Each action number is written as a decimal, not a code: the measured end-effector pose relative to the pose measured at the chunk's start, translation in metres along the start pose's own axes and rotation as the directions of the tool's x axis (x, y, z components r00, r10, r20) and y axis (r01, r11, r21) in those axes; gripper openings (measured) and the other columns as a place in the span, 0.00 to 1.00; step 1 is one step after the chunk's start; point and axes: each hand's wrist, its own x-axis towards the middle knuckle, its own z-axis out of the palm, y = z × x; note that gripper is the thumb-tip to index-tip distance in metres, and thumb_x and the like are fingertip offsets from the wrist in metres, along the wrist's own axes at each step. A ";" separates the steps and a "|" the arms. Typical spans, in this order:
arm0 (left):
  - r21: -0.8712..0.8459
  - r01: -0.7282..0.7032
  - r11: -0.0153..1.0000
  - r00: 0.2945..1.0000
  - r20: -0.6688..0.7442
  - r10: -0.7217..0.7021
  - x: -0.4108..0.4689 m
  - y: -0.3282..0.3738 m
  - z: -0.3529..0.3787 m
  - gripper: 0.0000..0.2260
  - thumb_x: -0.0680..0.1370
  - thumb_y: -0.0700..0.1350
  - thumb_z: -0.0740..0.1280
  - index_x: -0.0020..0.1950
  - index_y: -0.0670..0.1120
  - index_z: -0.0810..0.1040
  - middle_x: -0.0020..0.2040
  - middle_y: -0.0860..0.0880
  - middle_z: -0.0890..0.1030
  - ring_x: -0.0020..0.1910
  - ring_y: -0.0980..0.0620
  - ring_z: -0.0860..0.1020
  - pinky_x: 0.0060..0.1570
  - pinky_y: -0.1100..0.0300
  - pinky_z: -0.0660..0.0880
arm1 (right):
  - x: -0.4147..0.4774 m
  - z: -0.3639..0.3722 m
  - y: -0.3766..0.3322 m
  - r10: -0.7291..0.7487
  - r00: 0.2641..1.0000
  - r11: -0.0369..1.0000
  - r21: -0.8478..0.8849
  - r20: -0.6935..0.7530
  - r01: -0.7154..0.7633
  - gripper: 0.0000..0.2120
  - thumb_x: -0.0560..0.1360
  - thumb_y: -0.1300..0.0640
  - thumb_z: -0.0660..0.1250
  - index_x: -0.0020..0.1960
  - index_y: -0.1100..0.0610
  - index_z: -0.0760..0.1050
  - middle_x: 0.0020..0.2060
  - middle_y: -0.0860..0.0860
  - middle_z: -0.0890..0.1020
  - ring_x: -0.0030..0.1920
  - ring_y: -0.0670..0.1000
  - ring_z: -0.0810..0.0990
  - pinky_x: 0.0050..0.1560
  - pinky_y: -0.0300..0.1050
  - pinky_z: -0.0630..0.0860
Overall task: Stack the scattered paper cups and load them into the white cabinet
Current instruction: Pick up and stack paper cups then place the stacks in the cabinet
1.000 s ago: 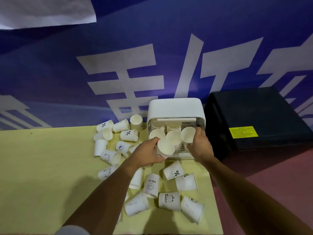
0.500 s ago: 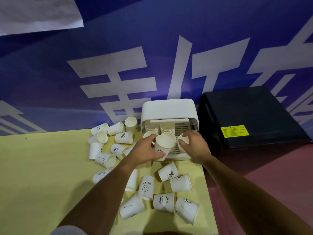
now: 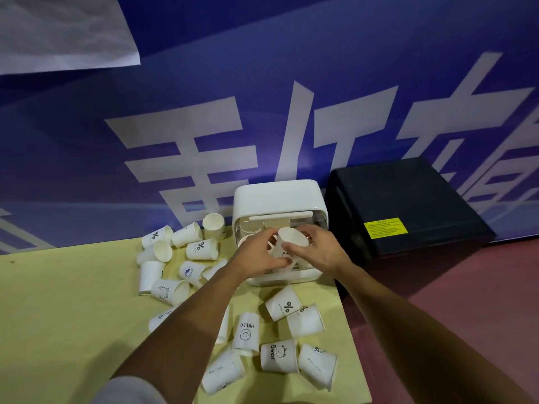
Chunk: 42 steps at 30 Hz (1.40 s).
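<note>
A white cabinet [image 3: 277,196] with an open front stands at the back right of the yellow table [image 3: 58,316]. Directly in front of its opening, my left hand [image 3: 256,255] and my right hand [image 3: 318,249] both grip one white paper cup [image 3: 288,243], tilted with its mouth facing up and back. More cups show dimly inside the cabinet, mostly hidden by my hands. Several loose paper cups lie to the left [image 3: 201,249] and in front of the cabinet [image 3: 283,306], some printed with "%", "HELLO" or "Bear".
A black box [image 3: 408,205] with a yellow label sits right of the cabinet, off the table. A blue banner wall [image 3: 262,97] rises just behind. The table's right edge [image 3: 354,345] runs close to the front cups, with red floor beyond it.
My left hand has lifted the cup up to the cabinet opening, and my right hand has left the cups inside and closed on that same cup.
</note>
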 end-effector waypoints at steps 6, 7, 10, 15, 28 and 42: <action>0.016 0.055 0.998 0.998 -0.035 -0.054 -0.007 -0.027 -0.004 0.30 0.65 0.60 0.78 0.64 0.56 0.73 0.53 0.58 0.76 0.48 0.60 0.75 0.47 0.62 0.74 | 0.001 -0.017 0.015 0.099 0.973 0.964 -0.222 -0.207 -0.145 0.32 0.68 0.33 0.67 0.67 0.46 0.69 0.58 0.49 0.75 0.55 0.53 0.78 0.52 0.53 0.78; 0.017 0.069 0.997 0.997 -0.040 -0.068 -0.009 -0.032 -0.005 0.30 0.65 0.60 0.78 0.64 0.56 0.73 0.53 0.58 0.76 0.48 0.60 0.75 0.47 0.61 0.74 | 0.002 -0.016 0.019 0.113 0.974 0.955 -0.248 -0.196 -0.160 0.32 0.68 0.35 0.68 0.67 0.47 0.68 0.58 0.50 0.74 0.55 0.55 0.78 0.51 0.53 0.78; 0.038 0.112 0.993 0.993 -0.051 -0.110 -0.012 -0.044 -0.005 0.29 0.65 0.60 0.77 0.63 0.55 0.73 0.53 0.56 0.77 0.47 0.59 0.75 0.49 0.60 0.75 | 0.008 -0.009 0.029 0.168 0.975 0.942 -0.268 -0.148 -0.203 0.34 0.68 0.38 0.71 0.68 0.49 0.66 0.58 0.51 0.73 0.54 0.56 0.79 0.49 0.53 0.78; 0.064 0.155 0.986 0.987 -0.046 -0.152 -0.015 -0.055 -0.006 0.29 0.66 0.59 0.77 0.64 0.55 0.74 0.55 0.55 0.77 0.48 0.57 0.77 0.48 0.61 0.75 | 0.015 0.006 0.038 0.196 0.975 0.928 -0.302 -0.108 -0.220 0.34 0.69 0.39 0.72 0.69 0.53 0.66 0.62 0.52 0.73 0.56 0.55 0.78 0.48 0.49 0.76; 0.057 0.180 0.982 0.982 -0.074 -0.176 -0.025 -0.061 -0.003 0.28 0.68 0.57 0.78 0.64 0.52 0.73 0.55 0.54 0.76 0.47 0.60 0.76 0.47 0.63 0.74 | 0.015 0.018 0.042 0.145 0.988 0.887 -0.436 -0.058 -0.156 0.32 0.71 0.41 0.71 0.67 0.57 0.68 0.64 0.56 0.74 0.62 0.58 0.74 0.60 0.52 0.74; -0.022 0.124 0.992 0.983 -0.137 -0.126 -0.059 -0.092 -0.037 0.27 0.67 0.57 0.78 0.63 0.55 0.74 0.53 0.57 0.76 0.47 0.61 0.75 0.44 0.67 0.71 | 0.004 0.053 -0.017 0.045 0.999 0.917 -0.397 0.002 -0.040 0.30 0.72 0.44 0.71 0.70 0.55 0.70 0.66 0.53 0.76 0.65 0.55 0.74 0.63 0.51 0.72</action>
